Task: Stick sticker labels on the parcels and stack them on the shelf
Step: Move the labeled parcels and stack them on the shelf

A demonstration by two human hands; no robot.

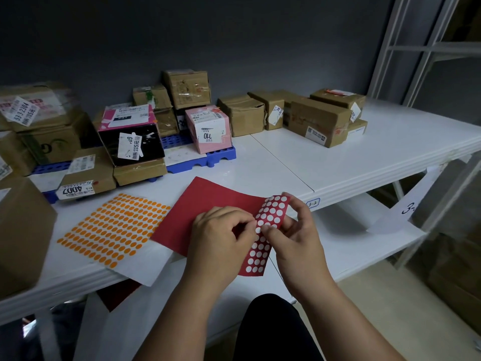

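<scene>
A red sticker sheet (208, 204) lies at the front edge of the white shelf (364, 152). Its right end is curled up, showing rows of white round holes. My left hand (221, 235) pinches the curled part from the left and my right hand (296, 230) grips it from the right. A sheet of orange dot stickers (114, 227) lies flat to the left. Many cardboard parcels are piled at the back, among them a pink box (208, 128), a black box (131, 144) and a brown box (318, 121).
Blue plastic trays (218, 156) sit under some parcels. A large brown box (20, 230) stands at the far left edge. A lower shelf board (351, 243) and a white rack frame (406, 48) are on the right. Paper tags marked 3-2 hang on the shelf edge.
</scene>
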